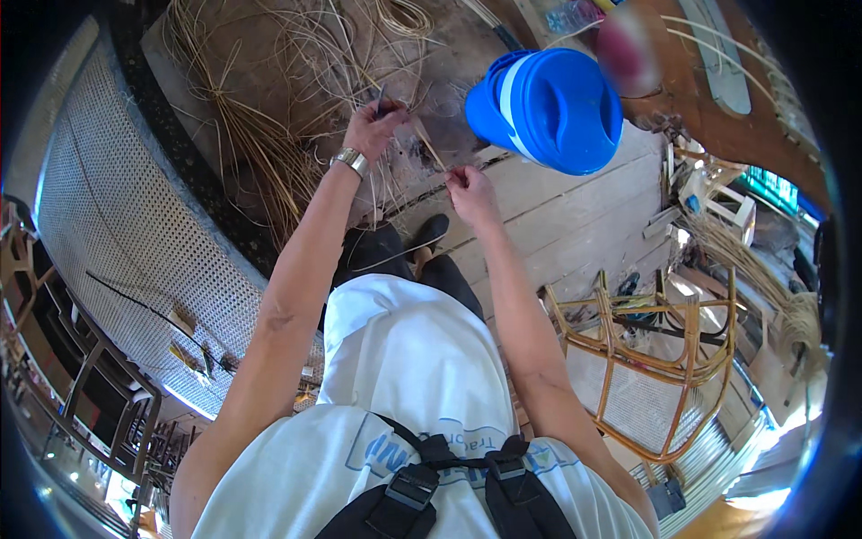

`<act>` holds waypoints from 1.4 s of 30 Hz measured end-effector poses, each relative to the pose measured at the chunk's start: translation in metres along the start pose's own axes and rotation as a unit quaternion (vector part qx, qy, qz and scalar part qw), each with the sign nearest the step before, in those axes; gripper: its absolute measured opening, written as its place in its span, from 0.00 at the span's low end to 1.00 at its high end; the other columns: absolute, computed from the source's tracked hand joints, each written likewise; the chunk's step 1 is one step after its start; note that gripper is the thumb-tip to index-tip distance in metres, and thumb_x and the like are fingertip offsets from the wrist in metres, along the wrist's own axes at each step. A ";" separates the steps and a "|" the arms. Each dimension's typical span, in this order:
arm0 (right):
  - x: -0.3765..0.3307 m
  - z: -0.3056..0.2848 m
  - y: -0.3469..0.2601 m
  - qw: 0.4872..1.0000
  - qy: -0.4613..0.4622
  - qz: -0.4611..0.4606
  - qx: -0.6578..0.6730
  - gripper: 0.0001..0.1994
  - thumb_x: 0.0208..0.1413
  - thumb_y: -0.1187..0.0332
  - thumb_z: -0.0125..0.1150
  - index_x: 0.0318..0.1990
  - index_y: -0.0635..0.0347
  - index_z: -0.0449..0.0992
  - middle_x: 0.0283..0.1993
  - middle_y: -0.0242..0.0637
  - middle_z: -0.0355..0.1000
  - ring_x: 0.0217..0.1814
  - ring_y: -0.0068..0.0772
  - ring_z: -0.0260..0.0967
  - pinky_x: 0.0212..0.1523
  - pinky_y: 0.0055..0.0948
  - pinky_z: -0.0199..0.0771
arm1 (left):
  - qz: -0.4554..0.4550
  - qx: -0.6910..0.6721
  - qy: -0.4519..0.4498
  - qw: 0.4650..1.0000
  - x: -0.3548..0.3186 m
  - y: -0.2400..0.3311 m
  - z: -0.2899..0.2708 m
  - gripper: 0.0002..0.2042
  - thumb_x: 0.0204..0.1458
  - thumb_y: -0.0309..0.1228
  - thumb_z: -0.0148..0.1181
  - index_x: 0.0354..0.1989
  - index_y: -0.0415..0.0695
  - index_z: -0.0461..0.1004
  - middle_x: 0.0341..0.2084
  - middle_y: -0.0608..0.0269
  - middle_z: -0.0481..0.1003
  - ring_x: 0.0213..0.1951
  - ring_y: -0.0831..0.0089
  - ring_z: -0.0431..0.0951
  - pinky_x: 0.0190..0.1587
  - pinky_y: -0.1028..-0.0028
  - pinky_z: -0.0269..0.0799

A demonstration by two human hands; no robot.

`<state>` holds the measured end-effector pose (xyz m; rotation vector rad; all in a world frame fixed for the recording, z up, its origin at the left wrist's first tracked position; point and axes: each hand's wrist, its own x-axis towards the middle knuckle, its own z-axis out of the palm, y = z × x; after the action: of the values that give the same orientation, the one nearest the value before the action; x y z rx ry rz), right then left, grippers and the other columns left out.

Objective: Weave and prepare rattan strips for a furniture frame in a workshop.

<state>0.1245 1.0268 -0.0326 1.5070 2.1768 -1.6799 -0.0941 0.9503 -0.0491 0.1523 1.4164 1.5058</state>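
Observation:
A pale rattan strip (433, 151) is stretched between my two hands over the work surface. My left hand (370, 130), with a metal watch (351, 162) on its wrist, is closed at the strip's far end. A small dark, pointed thing shows at its fingers; its kind is unclear. My right hand (472, 196) pinches the strip's near end between thumb and fingers. Beyond and left of my hands lies a loose heap of rattan strands (247, 126), some of them coiled.
A blue lidded water jug (561, 112) stands right of my hands. Woven cane webbing (135, 198) with a dark edge curves along the left. At lower right is a rattan chair frame (651, 359), with a bundle of strands (750, 260) behind it. Wooden planks (575, 207) run below.

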 end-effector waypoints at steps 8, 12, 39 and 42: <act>-0.018 0.006 0.005 0.997 -0.049 0.053 0.028 0.10 0.57 0.66 0.58 0.35 0.65 0.73 0.25 0.41 0.74 0.26 0.37 0.74 0.29 0.37 0.71 | -0.012 -0.015 0.049 0.999 0.027 0.013 -0.031 0.08 0.54 0.34 0.64 0.40 0.47 0.78 0.28 0.71 0.79 0.16 0.86 0.61 0.16 0.79 0.55; -0.029 0.015 0.002 1.000 0.012 -0.026 -0.010 0.10 0.58 0.64 0.58 0.34 0.63 0.73 0.26 0.44 0.74 0.27 0.41 0.74 0.29 0.38 0.71 | -0.008 -0.002 0.045 0.999 0.045 0.010 -0.041 0.09 0.54 0.36 0.64 0.40 0.47 0.78 0.27 0.72 0.79 0.16 0.85 0.62 0.17 0.79 0.56; -0.014 0.050 0.001 0.955 0.096 -0.118 -0.253 0.05 0.59 0.69 0.50 0.41 0.57 0.69 0.41 0.47 0.70 0.40 0.54 0.72 0.36 0.47 0.75 | 0.100 0.530 0.249 0.805 0.121 0.080 -0.080 0.18 0.54 0.41 0.55 0.51 0.49 0.74 0.44 0.46 0.77 0.47 0.48 0.75 0.46 0.55 0.72; -0.005 0.054 -0.005 0.949 0.107 -0.128 -0.266 0.06 0.59 0.69 0.50 0.42 0.57 0.68 0.41 0.47 0.70 0.40 0.54 0.72 0.36 0.46 0.77 | 0.127 0.364 0.135 0.913 0.121 0.095 -0.093 0.19 0.56 0.41 0.52 0.55 0.50 0.72 0.45 0.45 0.76 0.47 0.49 0.76 0.47 0.55 0.73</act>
<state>0.0964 0.9835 -0.0495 1.3418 2.7347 -0.8652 -0.2679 0.9941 -0.0637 0.6240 2.2073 1.1507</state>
